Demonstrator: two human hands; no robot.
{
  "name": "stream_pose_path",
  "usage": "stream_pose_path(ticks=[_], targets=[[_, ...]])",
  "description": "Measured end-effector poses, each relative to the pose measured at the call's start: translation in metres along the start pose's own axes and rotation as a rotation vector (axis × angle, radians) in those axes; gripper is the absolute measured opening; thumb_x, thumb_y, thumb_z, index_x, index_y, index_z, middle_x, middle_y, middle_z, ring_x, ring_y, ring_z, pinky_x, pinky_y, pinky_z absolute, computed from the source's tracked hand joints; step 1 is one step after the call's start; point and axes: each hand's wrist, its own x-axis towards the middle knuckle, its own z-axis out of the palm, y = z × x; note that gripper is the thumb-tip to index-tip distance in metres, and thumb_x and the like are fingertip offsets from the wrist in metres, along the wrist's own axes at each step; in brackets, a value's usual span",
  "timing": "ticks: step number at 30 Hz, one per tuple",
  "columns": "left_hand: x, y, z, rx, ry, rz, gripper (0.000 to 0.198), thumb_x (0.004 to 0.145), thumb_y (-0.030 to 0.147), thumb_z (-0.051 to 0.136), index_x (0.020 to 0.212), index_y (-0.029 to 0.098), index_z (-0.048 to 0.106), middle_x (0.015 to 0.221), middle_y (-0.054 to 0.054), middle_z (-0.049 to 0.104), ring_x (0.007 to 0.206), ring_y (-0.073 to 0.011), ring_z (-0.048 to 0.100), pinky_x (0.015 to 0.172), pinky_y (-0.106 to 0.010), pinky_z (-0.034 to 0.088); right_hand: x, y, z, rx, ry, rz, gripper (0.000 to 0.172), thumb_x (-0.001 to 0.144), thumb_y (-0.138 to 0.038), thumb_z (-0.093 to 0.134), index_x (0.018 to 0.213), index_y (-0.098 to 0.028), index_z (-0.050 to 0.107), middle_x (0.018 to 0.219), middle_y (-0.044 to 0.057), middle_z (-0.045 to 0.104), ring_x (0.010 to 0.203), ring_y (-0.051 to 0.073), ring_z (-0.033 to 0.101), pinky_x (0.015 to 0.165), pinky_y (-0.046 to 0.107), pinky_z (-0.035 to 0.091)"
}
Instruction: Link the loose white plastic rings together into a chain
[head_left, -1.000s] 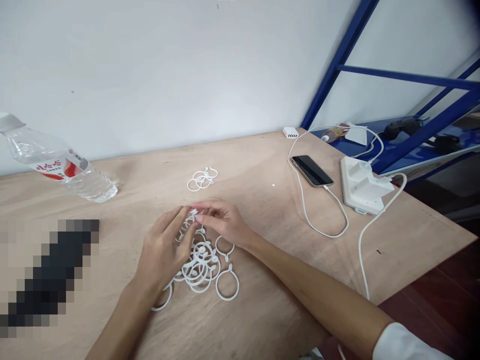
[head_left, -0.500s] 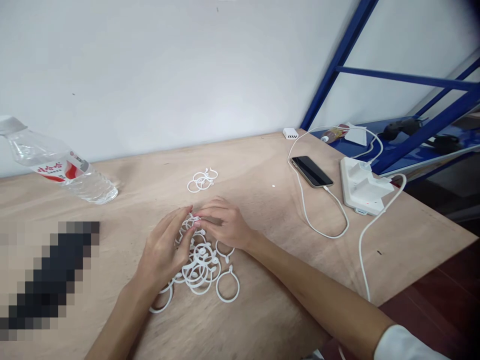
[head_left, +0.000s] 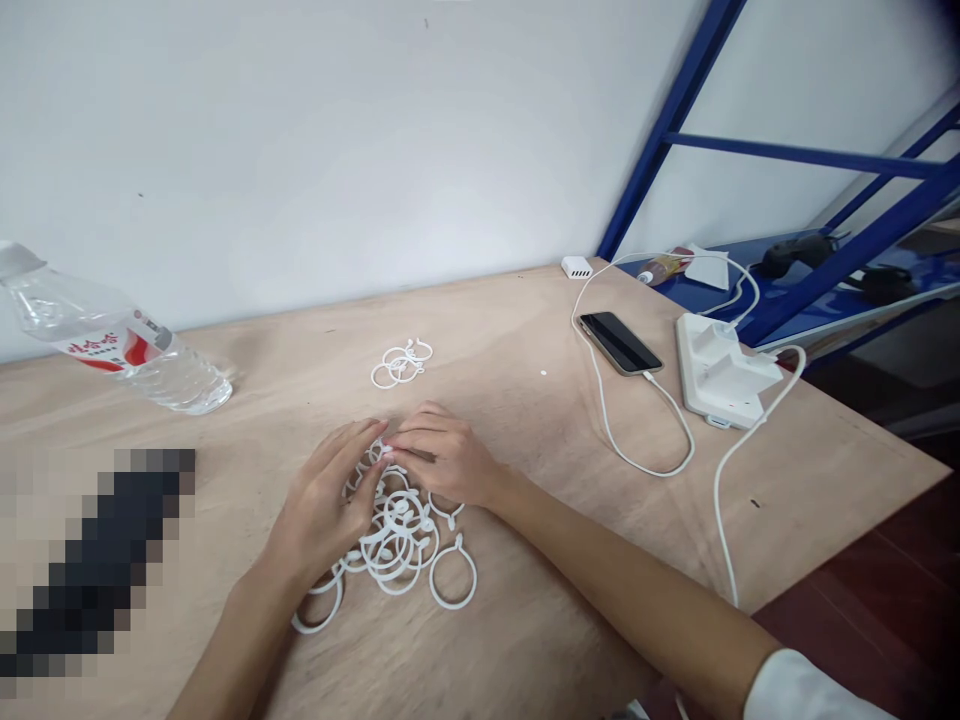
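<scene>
Several white rings with small eyelets lie in a heap [head_left: 397,540] on the wooden table [head_left: 540,640]. My left hand [head_left: 330,500] curves over the heap's left side, thumb and fingertips closed on a white ring [head_left: 373,452]. From the right, my right hand [head_left: 442,455] pinches at the small eyelet of that same ring, its fingertips meeting those of my left hand. One loose ring [head_left: 453,577] rests at the heap's lower right. Farther back sits a small group of thinner white rings [head_left: 401,364], touched by neither hand.
A clear bottle [head_left: 120,340] leans at the left, above a pixelated dark object [head_left: 105,560]. To the right are a phone [head_left: 621,342] on a white cable, a power strip [head_left: 724,372] and a small white charger [head_left: 577,267]. A blue metal frame [head_left: 660,140] stands behind.
Both hands' fingertips have drawn closer together around the ring's eyelet, and the right fingers are more closed. The whole view has shifted slightly.
</scene>
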Motion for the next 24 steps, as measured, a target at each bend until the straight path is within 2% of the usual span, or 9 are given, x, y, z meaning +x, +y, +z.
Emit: stream_pose_path(ticks=[5, 6, 8, 10, 11, 14, 16, 20, 24], targets=[[0.015, -0.006, -0.021, -0.165, -0.31, -0.144, 0.043, 0.081, 0.045, 0.059, 0.119, 0.026, 0.06, 0.125, -0.004, 0.063, 0.116, -0.0232, 0.057, 0.099, -0.038, 0.048, 0.001, 0.0, 0.001, 0.014, 0.04, 0.061, 0.011, 0.083, -0.024, 0.063, 0.079, -0.016, 0.069, 0.08, 0.007, 0.072, 0.076, 0.016, 0.063, 0.082, 0.032, 0.048], [0.021, -0.01, -0.023, -0.197, -0.343, -0.179, 0.043, 0.081, 0.048, 0.058, 0.118, 0.027, 0.061, 0.126, -0.003, 0.062, 0.118, -0.0234, 0.056, 0.099, -0.038, 0.048, 0.001, 0.001, 0.001, 0.034, 0.058, 0.084, 0.012, 0.084, -0.024, 0.063, 0.077, -0.017, 0.069, 0.077, 0.006, 0.072, 0.074, 0.015, 0.063, 0.081, 0.032, 0.048], [0.033, -0.022, -0.022, -0.179, -0.337, -0.264, 0.041, 0.083, 0.052, 0.052, 0.115, 0.029, 0.063, 0.125, -0.002, 0.063, 0.117, -0.0239, 0.056, 0.1, -0.039, 0.047, 0.003, 0.003, 0.001, 0.076, 0.113, 0.149, 0.013, 0.083, -0.022, 0.062, 0.073, -0.017, 0.068, 0.073, 0.004, 0.071, 0.072, 0.015, 0.062, 0.08, 0.031, 0.047], [0.047, -0.038, -0.012, -0.045, -0.285, -0.337, 0.042, 0.083, 0.053, 0.049, 0.112, 0.027, 0.064, 0.12, -0.004, 0.065, 0.115, -0.0258, 0.057, 0.1, -0.042, 0.045, 0.004, 0.005, 0.0, 0.097, 0.185, 0.251, 0.013, 0.082, -0.02, 0.062, 0.07, -0.017, 0.068, 0.069, 0.003, 0.069, 0.07, 0.014, 0.06, 0.076, 0.029, 0.046], [0.053, -0.046, -0.004, 0.043, -0.283, -0.316, 0.045, 0.082, 0.053, 0.049, 0.113, 0.024, 0.063, 0.118, -0.006, 0.066, 0.113, -0.0275, 0.057, 0.099, -0.044, 0.045, 0.004, 0.006, -0.001, 0.1, 0.222, 0.316, 0.013, 0.081, -0.02, 0.063, 0.069, -0.016, 0.068, 0.068, 0.003, 0.068, 0.069, 0.014, 0.059, 0.074, 0.028, 0.046], [0.067, -0.065, 0.02, 0.094, -0.287, -0.266, 0.047, 0.082, 0.051, 0.049, 0.113, 0.018, 0.063, 0.115, -0.011, 0.065, 0.114, -0.0304, 0.054, 0.101, -0.046, 0.041, 0.004, 0.008, -0.003, 0.114, 0.317, 0.511, 0.013, 0.078, -0.024, 0.065, 0.069, -0.016, 0.069, 0.066, 0.002, 0.065, 0.064, 0.013, 0.055, 0.065, 0.025, 0.043], [0.072, -0.071, 0.033, 0.102, -0.271, -0.233, 0.049, 0.081, 0.052, 0.049, 0.114, 0.018, 0.062, 0.114, -0.013, 0.062, 0.116, -0.0313, 0.051, 0.102, -0.047, 0.039, 0.004, 0.008, -0.004, 0.142, 0.345, 0.595, 0.016, 0.078, -0.027, 0.065, 0.068, -0.015, 0.067, 0.065, 0.001, 0.063, 0.061, 0.011, 0.052, 0.061, 0.023, 0.041], [0.082, -0.071, 0.047, 0.118, -0.231, -0.165, 0.052, 0.079, 0.056, 0.052, 0.116, 0.021, 0.062, 0.118, -0.014, 0.053, 0.117, -0.0327, 0.046, 0.102, -0.05, 0.037, 0.006, 0.006, -0.005, 0.206, 0.344, 0.649, 0.023, 0.077, -0.032, 0.064, 0.061, -0.015, 0.06, 0.06, -0.002, 0.057, 0.058, 0.009, 0.046, 0.057, 0.022, 0.037], [0.093, -0.073, 0.056, 0.11, -0.246, -0.079, 0.031, 0.078, 0.046, 0.054, 0.093, 0.025, 0.071, 0.116, -0.012, 0.052, 0.114, -0.0303, 0.047, 0.101, -0.047, 0.039, 0.008, 0.004, -0.006, 0.255, 0.37, 0.672, 0.031, 0.076, -0.036, 0.063, 0.055, -0.017, 0.051, 0.054, -0.005, 0.045, 0.054, 0.008, 0.039, 0.053, 0.022, 0.032]])
